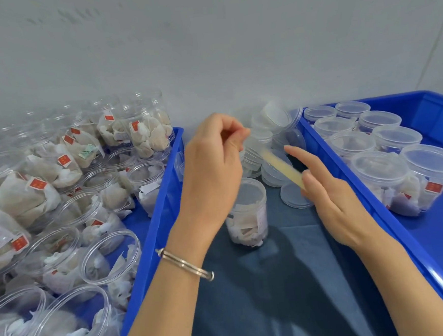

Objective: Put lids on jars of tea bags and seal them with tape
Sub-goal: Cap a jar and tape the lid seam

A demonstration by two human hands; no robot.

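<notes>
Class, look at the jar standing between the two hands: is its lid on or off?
On. The jar stands upright on the dark cloth with a clear lid covering its mouth; tea bags show through its wall.

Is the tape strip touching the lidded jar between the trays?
Apart. Head view: tape strip, pinched by left hand and right hand, hangs above the jar.

A dark blue cloth (290, 281) is lying over the work surface in the middle, creased and catching a dull sheen toward the near edge. A blue plastic crate (150, 226) is sitting along its left side and a second blue crate (428, 114) is standing along its right, their rims running back toward a pale grey wall (205, 49). A thin silver bangle (185, 263) is resting around a wrist above the cloth.
</notes>
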